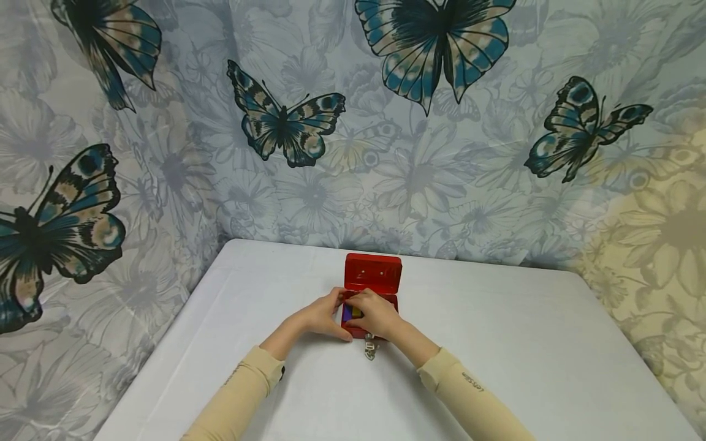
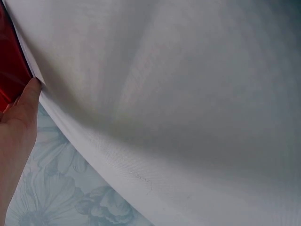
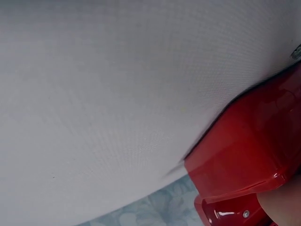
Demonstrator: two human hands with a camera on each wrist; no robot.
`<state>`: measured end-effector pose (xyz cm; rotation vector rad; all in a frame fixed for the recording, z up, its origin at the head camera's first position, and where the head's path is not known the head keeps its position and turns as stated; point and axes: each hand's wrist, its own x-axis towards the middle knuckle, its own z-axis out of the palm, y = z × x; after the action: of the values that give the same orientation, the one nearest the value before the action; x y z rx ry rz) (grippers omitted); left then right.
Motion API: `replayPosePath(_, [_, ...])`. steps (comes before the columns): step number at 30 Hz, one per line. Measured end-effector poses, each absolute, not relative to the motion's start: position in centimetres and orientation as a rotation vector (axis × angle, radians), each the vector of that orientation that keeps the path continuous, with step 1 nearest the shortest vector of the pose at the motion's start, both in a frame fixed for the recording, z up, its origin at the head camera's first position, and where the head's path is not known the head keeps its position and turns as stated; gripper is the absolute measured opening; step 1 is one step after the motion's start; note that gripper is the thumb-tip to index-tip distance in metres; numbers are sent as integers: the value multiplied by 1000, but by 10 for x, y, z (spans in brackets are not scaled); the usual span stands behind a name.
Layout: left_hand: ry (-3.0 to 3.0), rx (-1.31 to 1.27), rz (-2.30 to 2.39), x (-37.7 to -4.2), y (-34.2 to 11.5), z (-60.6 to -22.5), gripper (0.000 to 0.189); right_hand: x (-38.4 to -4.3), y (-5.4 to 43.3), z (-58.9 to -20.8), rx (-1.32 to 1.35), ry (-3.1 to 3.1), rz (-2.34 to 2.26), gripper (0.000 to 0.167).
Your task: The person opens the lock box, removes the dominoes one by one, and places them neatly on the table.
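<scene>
A small red metal cash box [image 1: 372,274] stands on the white table with its lid raised at the back. My left hand [image 1: 322,315] holds the box's left side, thumb by the front corner and fingers farther back; in the left wrist view its fingertips touch the red wall. Over the open box, my right hand [image 1: 378,313] reaches inside with bent fingers. Purple [image 1: 347,313] and yellow [image 1: 356,312] contents show between the hands. Whether the right fingers pinch anything is hidden. Keys [image 1: 370,347] hang at the box's front.
The white-covered table [image 1: 513,343] extends on both sides of the box. Behind and to the left rises a wall [image 1: 419,177] with butterfly and flower patterns, close to the table's edges.
</scene>
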<state>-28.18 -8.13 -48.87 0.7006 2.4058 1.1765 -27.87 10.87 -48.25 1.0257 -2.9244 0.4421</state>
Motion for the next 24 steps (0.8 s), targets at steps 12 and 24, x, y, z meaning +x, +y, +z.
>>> replayPosePath(12, [2405, 703, 1170, -282, -81, -489, 98, -281, 108, -484, 981, -2966, 479, 45])
replayPosePath(24, [2405, 699, 1166, -282, -81, -489, 97, -276, 113, -482, 937, -2949, 710, 45])
